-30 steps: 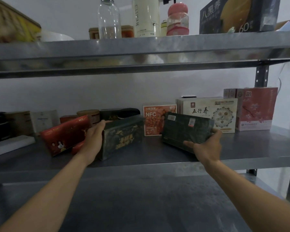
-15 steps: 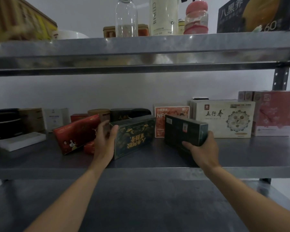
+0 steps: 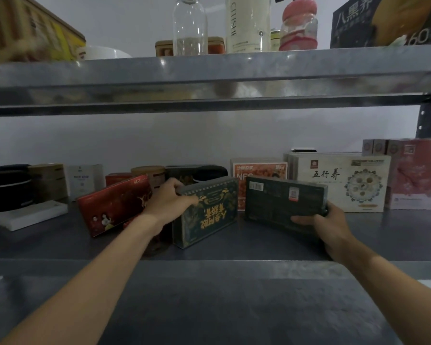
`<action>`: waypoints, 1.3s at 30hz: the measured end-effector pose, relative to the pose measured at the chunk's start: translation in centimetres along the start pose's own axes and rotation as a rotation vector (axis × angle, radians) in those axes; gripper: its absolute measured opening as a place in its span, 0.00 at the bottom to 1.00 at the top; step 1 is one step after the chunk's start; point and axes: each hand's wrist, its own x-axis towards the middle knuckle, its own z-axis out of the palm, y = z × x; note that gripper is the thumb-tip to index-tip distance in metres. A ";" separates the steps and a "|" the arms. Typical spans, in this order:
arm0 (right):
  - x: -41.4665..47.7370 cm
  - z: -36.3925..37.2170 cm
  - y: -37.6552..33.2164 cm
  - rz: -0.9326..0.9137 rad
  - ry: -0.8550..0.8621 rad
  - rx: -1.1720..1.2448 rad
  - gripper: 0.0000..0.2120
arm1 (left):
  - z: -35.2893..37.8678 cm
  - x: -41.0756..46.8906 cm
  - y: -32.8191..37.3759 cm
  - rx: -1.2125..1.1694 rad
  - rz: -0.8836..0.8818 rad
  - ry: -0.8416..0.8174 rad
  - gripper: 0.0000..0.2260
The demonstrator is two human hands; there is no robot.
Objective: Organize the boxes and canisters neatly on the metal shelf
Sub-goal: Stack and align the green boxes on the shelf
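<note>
On the middle metal shelf (image 3: 60, 247), my left hand (image 3: 168, 204) grips the left end of a dark green box with gold lettering (image 3: 209, 210), which stands upside down and angled. My right hand (image 3: 326, 225) holds the lower right corner of a second dark green box (image 3: 281, 202), its back side with a barcode facing me, standing upright in front of an orange NFC box (image 3: 258, 171). A red box (image 3: 112, 205) leans tilted just left of my left hand. Brown canisters (image 3: 149, 174) and a dark tin (image 3: 199, 171) stand behind.
At the right stand a white box with Chinese characters (image 3: 343, 181) and a pink box (image 3: 418, 175). At the left are black tins (image 3: 8, 188), a cardboard canister (image 3: 49, 181), a small white box (image 3: 85, 179) and a flat white box (image 3: 33, 215). Bottles and boxes fill the upper shelf (image 3: 209, 70).
My right hand has brought its green box upright and further back, in front of the NFC box. My left hand has shifted onto the top left corner of the gold-lettered box.
</note>
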 end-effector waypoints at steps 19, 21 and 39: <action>0.0 -0.6 0.0 0.023 -0.032 0.142 0.22 | 2.3 -0.5 -0.8 -0.274 0.092 0.087 0.12; -0.2 -0.6 0.0 0.019 -0.043 0.142 0.21 | 3.3 -1.4 -2.6 -0.362 0.058 0.064 0.14; -0.5 -0.6 0.1 -0.004 -0.032 0.109 0.22 | -0.9 1.0 5.2 0.166 0.320 0.256 0.20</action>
